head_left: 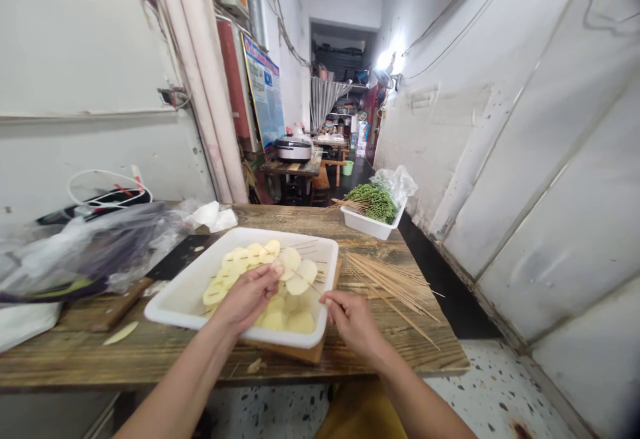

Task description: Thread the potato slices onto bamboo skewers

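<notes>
Over a white plastic tub point(175, 308), my left hand point(253, 296) pinches a round pale-yellow potato slice point(289, 262) between thumb and fingers. A second potato slice point(301, 278) sits beside it, threaded on a thin wooden skewer point(315, 288). My right hand point(349, 316) is closed on the skewer's near end, at the tub's right rim. Inside the tub lie skewered potato slices point(235, 262) at the back left and loose slices point(287, 319) at the front, seemingly in water. To the right, a fanned bundle of bare skewers point(393, 282) rests on the wooden table point(400, 356).
A smaller white tub point(367, 224) of skewered green vegetables point(375, 202) and a clear bag stands at the back right. On the left are a large knife point(175, 259) with a wooden handle, plastic bags point(120, 239) and a stray slice point(121, 334). A board point(300, 354) lies under the tub.
</notes>
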Tool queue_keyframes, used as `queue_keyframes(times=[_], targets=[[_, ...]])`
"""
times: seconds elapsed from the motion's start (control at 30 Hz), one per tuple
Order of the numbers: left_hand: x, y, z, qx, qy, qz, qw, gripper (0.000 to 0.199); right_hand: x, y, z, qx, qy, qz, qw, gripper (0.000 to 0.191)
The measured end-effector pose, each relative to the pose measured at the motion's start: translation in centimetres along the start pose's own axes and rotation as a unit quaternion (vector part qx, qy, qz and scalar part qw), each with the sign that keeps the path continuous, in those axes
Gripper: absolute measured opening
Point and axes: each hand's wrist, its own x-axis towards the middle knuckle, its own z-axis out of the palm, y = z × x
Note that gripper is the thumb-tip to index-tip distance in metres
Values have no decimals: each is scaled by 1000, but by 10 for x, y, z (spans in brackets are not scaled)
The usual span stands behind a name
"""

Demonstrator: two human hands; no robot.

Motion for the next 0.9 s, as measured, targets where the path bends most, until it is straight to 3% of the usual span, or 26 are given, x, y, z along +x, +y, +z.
queue_keyframes(times=[0.17, 0.37, 0.47, 0.53, 0.6, 0.67, 0.73, 0.8, 0.9], targets=[[1, -1, 2, 18, -6, -18, 1000, 24, 2, -1, 2, 1, 3, 5, 1000, 25], [-4, 6, 10, -6, 75, 19, 997, 26, 2, -4, 1, -41, 58, -46, 996, 25], [-4, 5, 10, 123, 93, 55, 987, 31, -2, 3, -5, -58, 117, -73, 989, 25], [-2, 3, 11, 299, 36, 62, 951, 22, -6, 10, -9, -61, 144, -79, 985, 25], [1, 0, 14, 460, -60, 47, 885, 13, -11, 16, -13, -65, 159, -68, 983, 26], [4, -3, 20, 555, -137, 28, 820, 11, -15, 20, -15, -64, 165, -47, 983, 26], [8, -6, 26, 600, -193, 10, 776, 24, -18, 20, -17, -56, 161, -26, 985, 26], [12, -11, 30, 624, -235, -2, 745, 33, -20, 20, -19, -46, 151, -11, 987, 26], [17, -19, 32, 642, -219, -9, 735, 29, -21, 20, -21, -41, 139, 3, 989, 25]])
